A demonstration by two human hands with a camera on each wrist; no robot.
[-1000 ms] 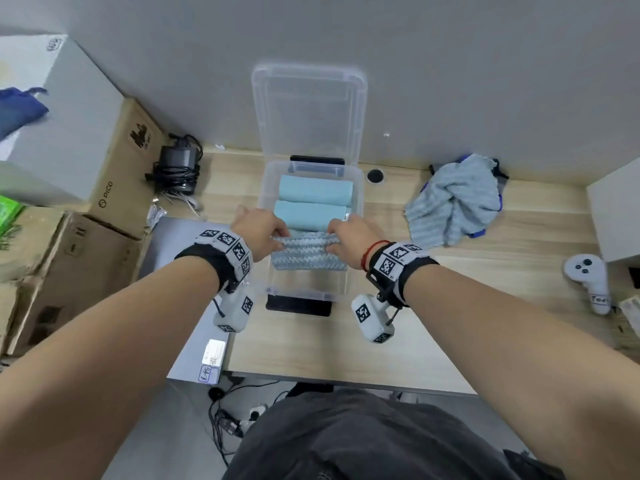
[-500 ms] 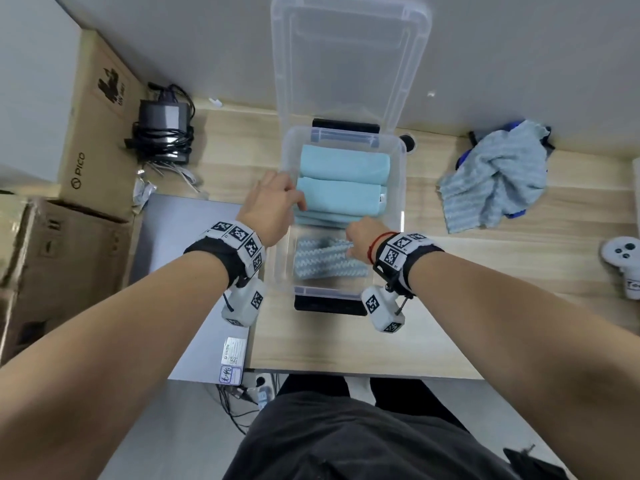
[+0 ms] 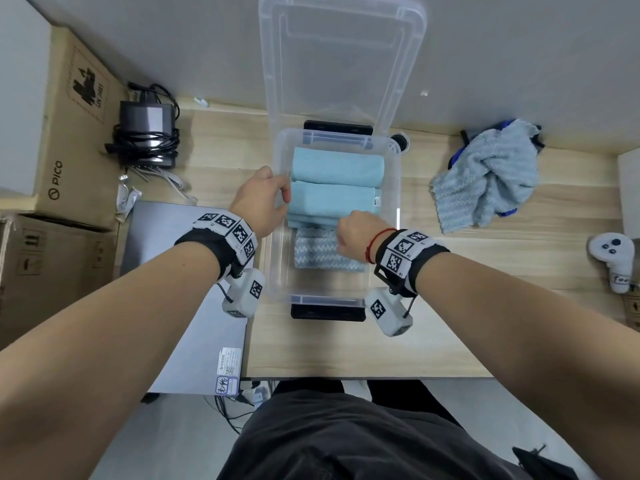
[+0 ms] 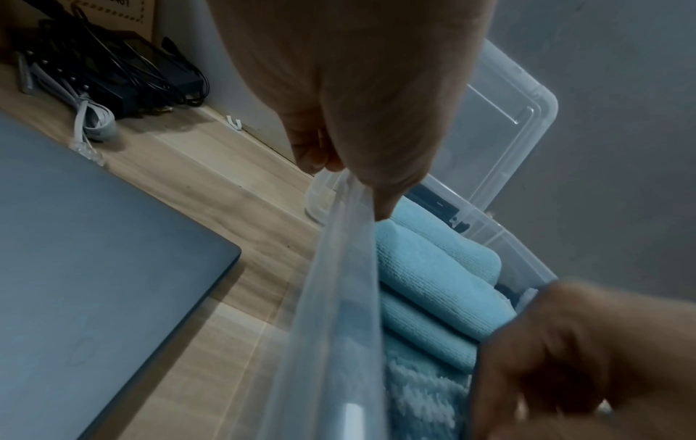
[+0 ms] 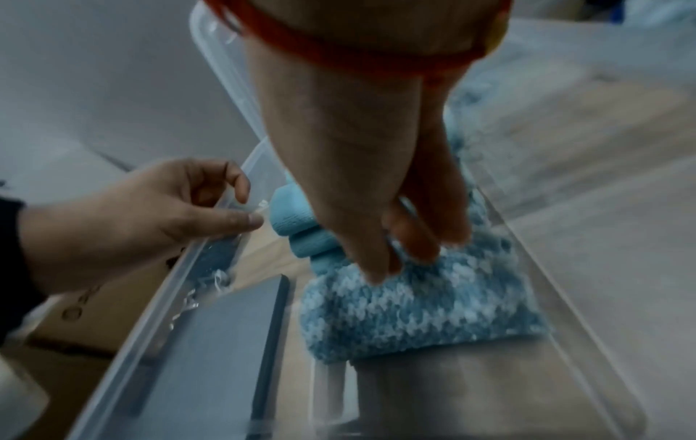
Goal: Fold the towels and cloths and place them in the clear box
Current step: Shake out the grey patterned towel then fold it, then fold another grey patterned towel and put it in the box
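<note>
Already the clear box (image 3: pixel 277 271), at the middle of the counter (image 3: pixel 450 323), holds a folded zigzag cloth (image 3: pixel 322 254) nearest the front edge, with folded plain blue towels (image 3: pixel 336 183) behind it. The right hand (image 3: pixel 353 237) presses the zigzag cloth down, fingers (image 5: pixel 414 241) bent onto it, seen clearly only from the right wrist. The left hand (image 3: pixel 263 199) pinches the box's left rim. One crumpled grey towel (image 3: pixel 485 178) waits unfolded near the back right edge.
</note>
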